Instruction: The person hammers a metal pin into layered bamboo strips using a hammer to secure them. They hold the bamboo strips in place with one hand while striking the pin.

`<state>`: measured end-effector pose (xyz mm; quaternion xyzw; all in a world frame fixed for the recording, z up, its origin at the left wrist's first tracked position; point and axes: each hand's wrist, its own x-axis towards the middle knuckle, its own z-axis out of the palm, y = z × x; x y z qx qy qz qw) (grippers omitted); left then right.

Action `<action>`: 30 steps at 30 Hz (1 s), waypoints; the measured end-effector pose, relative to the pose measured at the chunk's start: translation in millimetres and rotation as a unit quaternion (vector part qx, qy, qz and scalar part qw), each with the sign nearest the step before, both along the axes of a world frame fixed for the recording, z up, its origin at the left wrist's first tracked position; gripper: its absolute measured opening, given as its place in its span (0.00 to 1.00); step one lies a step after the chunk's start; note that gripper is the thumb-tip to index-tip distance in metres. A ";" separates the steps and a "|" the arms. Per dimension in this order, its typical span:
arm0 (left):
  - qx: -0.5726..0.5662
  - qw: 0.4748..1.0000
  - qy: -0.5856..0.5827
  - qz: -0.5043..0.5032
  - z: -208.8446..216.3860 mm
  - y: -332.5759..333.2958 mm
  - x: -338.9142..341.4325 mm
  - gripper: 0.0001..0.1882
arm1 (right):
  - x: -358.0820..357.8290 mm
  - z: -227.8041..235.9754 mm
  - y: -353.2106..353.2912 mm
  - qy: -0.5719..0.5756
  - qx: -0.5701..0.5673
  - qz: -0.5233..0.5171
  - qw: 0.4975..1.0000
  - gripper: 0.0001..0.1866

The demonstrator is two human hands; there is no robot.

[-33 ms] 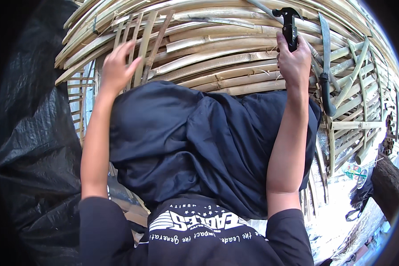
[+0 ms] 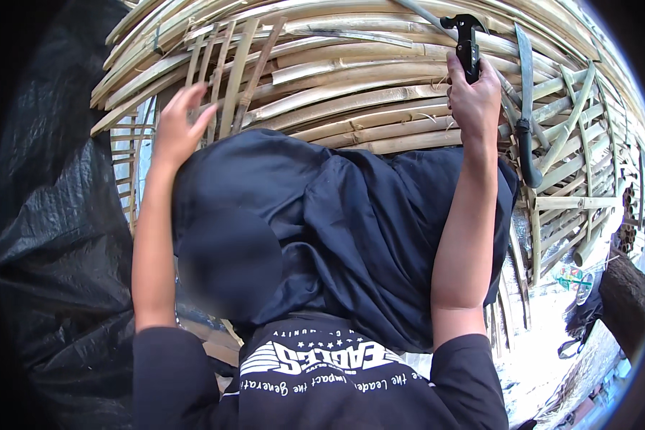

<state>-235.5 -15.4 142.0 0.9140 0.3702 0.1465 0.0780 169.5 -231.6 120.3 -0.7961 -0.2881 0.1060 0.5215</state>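
My right hand point(image 2: 474, 104) is wrapped round the handle of a short black claw hammer point(image 2: 468, 44), its head up over the bamboo. My left hand point(image 2: 180, 127) has its fingers apart and partly bent, with nothing seen in it. It is beside several thin upright bamboo strips point(image 2: 238, 75), which cross long split bamboo slats point(image 2: 358, 93) laid in curved rows. To the right of the hammer lies a long knife point(image 2: 526, 93) with a dark curved handle, resting on the bamboo.
Black plastic sheeting point(image 2: 57, 193) hangs along the left. At the right is a lattice of bamboo strips point(image 2: 573, 143), with a dark log-like piece point(image 2: 625, 294) below it. Dark cloth point(image 2: 322, 215) covers my lap. A grey rod point(image 2: 426, 14) lies behind the hammer.
My left hand has shifted slightly left, away from the thin bamboo strips. My right hand and the hammer stay nearly where they were.
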 end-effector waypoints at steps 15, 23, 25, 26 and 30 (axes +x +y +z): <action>-0.212 0.834 -0.436 0.264 -46.2 -238.6 -227.9 0.24 | -42.6 11.9 -0.7 0.120 0.107 0.107 0.981 0.13; 0.013 0.885 -0.382 0.266 20.7 -268.1 -226.8 0.23 | -74.9 56.8 -28.3 0.144 0.153 0.128 0.969 0.13; 0.036 0.885 -0.383 0.263 30.7 -271.8 -250.9 0.21 | -80.2 71.7 -41.9 0.118 0.128 0.138 0.975 0.15; 0.028 0.892 -0.372 0.257 33.3 -271.9 -270.6 0.20 | -83.4 78.9 -50.1 0.078 0.115 0.116 0.984 0.16; -0.015 0.908 -0.341 0.243 41.6 -270.6 -297.6 0.17 | -89.8 110.8 -87.0 0.001 0.080 0.058 0.995 0.15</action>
